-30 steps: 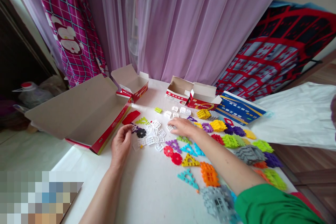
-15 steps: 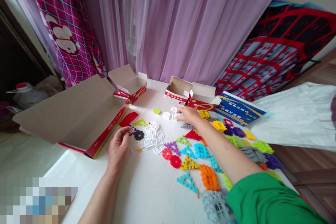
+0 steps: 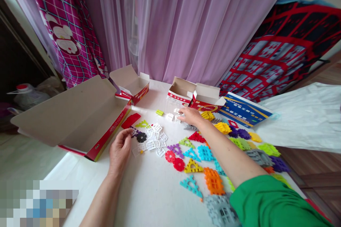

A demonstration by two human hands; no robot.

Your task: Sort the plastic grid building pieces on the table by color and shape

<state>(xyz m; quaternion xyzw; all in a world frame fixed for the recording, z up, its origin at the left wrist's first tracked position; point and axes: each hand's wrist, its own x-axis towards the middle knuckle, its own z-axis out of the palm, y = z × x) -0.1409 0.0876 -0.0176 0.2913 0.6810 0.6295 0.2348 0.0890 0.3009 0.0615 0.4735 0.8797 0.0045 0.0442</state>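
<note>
My right hand (image 3: 191, 116) reaches across the table, its fingers closed at a small white toy window piece (image 3: 177, 117). Another white piece (image 3: 169, 117) lies just left of it. My left hand (image 3: 120, 149) rests on the table with curled fingers, its fingertips by a small white lattice piece; whether they grip it is hard to see. Right of that hand are a black toothed disc (image 3: 141, 137) and a loose heap of white window pieces (image 3: 153, 142). A lime block (image 3: 159, 112) and a flat red piece (image 3: 130, 120) lie farther back.
A large open box (image 3: 80, 127) stands at left, with smaller open boxes (image 3: 135, 90) (image 3: 181, 92) along the back. Colourful interlocking plastic pieces (image 3: 205, 152) spread under and around my right forearm. A blue printed panel (image 3: 245, 110) leans at back right.
My right hand has shifted very slightly left at the white pieces. The view has moved a little; my left hand keeps its place.
</note>
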